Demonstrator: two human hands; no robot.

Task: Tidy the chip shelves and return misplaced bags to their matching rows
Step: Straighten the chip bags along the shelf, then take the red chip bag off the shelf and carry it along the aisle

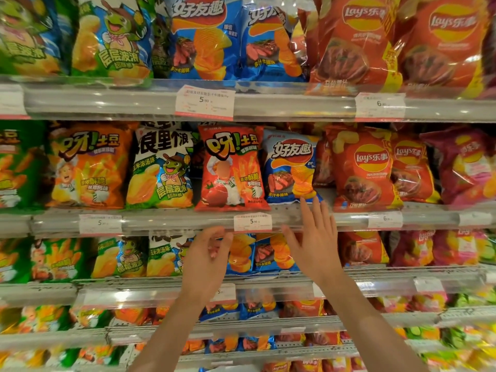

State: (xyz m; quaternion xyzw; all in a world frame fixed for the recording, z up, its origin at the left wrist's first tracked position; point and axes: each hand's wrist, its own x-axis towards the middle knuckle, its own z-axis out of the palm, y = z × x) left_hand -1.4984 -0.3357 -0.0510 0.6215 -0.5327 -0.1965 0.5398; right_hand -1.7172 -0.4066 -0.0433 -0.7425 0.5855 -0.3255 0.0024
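A red fries bag stands on the middle shelf between a green-and-white corn chip bag and a blue steak chip bag. An orange fries bag stands further left. My left hand hovers just below the shelf rail under the red bag, fingers loosely curled, holding nothing. My right hand is raised with fingers spread, its fingertips reaching the bottom edge of the blue steak bag. More blue steak bags stand behind my hands on the shelf below.
The middle shelf rail carries price tags. Red Lay's bags and a purple bag fill the right side. Above are green turtle bags, blue bags and large red Lay's bags. Lower shelves hold several more bags.
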